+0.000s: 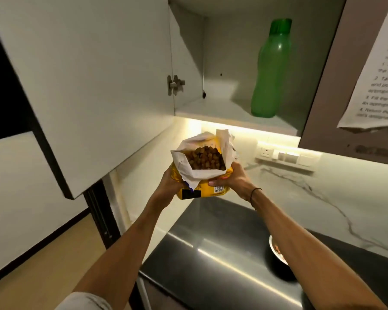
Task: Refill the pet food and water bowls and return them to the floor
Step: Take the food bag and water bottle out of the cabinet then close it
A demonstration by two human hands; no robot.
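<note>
Holding the yellow pet food bag (202,189) at frame centre, you had both hands wrapped round its lower sides: left hand (169,186) at the bag's 9 o'clock, right hand (230,179) at its 3 o'clock, thumb across the front panel. Bag top was open, its white crinkled lining folded outward; brown rounded kibble (205,161) filled the mouth.

Bag sat below the front edge of the open cabinet shelf (211,110), with free air between the two. Open cabinet door (76,86), flat and matte white, hung at 10 o'clock, its lower corner near your left forearm. On the shelf at 1 o'clock stood a translucent green plastic bottle (271,70), upright, well apart from the bag.

Below, at 6 o'clock, lay a brushed steel surface (211,242). A metal bowl (277,253) rested near its right edge, mostly hidden behind your right forearm. Veined marble countertop (323,198) ran to 4 o'clock. A printed paper sheet (379,74) hung at 2 o'clock, text blurred.
</note>
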